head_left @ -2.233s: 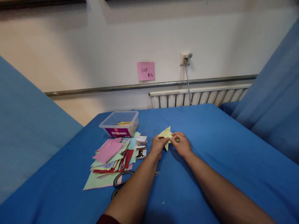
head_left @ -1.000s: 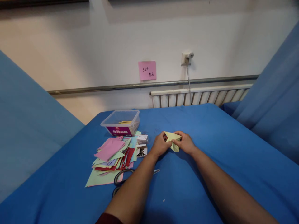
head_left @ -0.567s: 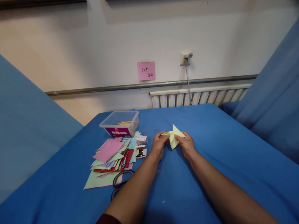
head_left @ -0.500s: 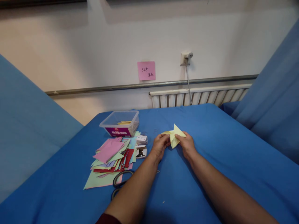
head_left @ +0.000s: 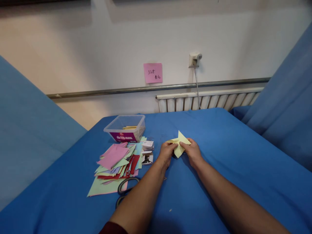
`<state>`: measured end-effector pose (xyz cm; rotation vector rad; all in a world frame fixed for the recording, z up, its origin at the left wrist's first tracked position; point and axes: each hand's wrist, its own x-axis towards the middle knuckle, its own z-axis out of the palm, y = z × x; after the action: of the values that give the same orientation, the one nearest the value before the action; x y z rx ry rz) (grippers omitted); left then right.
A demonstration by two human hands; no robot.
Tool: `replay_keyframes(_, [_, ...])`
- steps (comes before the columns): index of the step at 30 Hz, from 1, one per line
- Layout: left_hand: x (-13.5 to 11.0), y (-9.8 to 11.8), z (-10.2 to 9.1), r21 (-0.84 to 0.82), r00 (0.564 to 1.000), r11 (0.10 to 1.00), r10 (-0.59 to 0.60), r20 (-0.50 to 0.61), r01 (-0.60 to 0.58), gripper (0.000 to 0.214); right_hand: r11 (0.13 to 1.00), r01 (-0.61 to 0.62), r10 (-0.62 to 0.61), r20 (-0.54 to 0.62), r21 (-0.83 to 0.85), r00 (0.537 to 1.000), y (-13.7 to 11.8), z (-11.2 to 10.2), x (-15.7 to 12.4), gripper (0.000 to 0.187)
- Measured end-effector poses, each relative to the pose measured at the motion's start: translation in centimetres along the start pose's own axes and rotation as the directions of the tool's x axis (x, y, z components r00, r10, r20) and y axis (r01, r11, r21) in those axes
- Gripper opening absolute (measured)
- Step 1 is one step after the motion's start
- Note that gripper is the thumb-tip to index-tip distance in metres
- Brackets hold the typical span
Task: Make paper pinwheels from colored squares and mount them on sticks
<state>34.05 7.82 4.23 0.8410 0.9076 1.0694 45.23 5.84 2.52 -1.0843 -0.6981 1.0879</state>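
Between my two hands is a pale yellow paper pinwheel (head_left: 179, 150), its pointed blades folded in toward the middle. My left hand (head_left: 167, 152) pinches its left side, thumb near the centre. From the other side my right hand (head_left: 192, 151) grips it, with the thumb pressed on the paper close to the middle. The pinwheel is held above the blue cloth; fingers behind it are hidden. Dark-handled scissors (head_left: 125, 187) lie partly under my left forearm.
Left of my hands is a pile of coloured paper (head_left: 115, 156). Behind it stands a clear plastic box (head_left: 123, 136) holding thin sticks. Next to the pile, a small open box (head_left: 147, 158) contains shiny metal bits, with a white box (head_left: 148, 145) behind. A blue cloth (head_left: 209, 126) covers the table.
Both hands have shifted slightly left with the paper pinwheel, and it has turned a little. My left thumb has moved nearer the pinwheel's centre.
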Motion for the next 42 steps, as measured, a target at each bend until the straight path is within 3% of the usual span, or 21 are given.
replay_keyframes(4, [0.1,0.2,-0.2,-0.035,1.0,0.999,-0.015,0.004,0.016,0.027,0.996,0.04,-0.038,0.03,-0.075,0.999,0.3,-0.2,0.4,0.037])
replay_keyframes(7, [0.5,0.5,-0.6,-0.091,1.0,0.996,-0.019,0.014,0.02,0.029,0.986,0.148,-0.142,0.073,-0.078,0.987,0.3,-0.4,0.5,0.045])
replay_keyframes(10, [0.8,0.8,-1.2,-0.19,0.999,0.981,-0.038,-0.014,0.035,0.031,0.947,0.284,-0.262,0.146,-0.153,0.954,0.1,-0.6,0.4,0.062])
replay_keyframes(13, [0.9,1.2,-1.6,-0.262,0.996,0.963,-0.071,-0.048,0.056,0.031,0.831,0.442,-0.377,0.242,-0.337,0.894,-0.3,-0.9,0.0,0.07])
replay_keyframes(18, [0.9,1.4,-1.9,-0.284,0.994,0.956,-0.091,-0.057,0.071,0.028,0.626,0.624,-0.463,0.42,-0.468,0.78,-0.7,-1.1,-0.3,0.058])
replay_keyframes(25, [0.8,1.1,-1.6,-0.222,0.998,0.974,-0.048,-0.045,0.037,0.028,0.526,0.693,-0.503,0.476,-0.493,0.721,-0.4,-1.0,-0.1,0.042])
replay_keyframes(33, [0.4,1.1,-1.0,-0.125,0.999,0.992,-0.01,-0.049,0.004,0.028,0.548,0.659,-0.483,0.448,-0.516,0.753,-0.3,-1.1,0.2,0.011])
replay_keyframes(42, [0.5,0.8,-0.8,-0.067,1.0,0.998,0.005,-0.014,-0.006,0.029,0.732,0.475,-0.4,0.257,-0.487,0.88,0.1,-1.1,0.8,0.014])
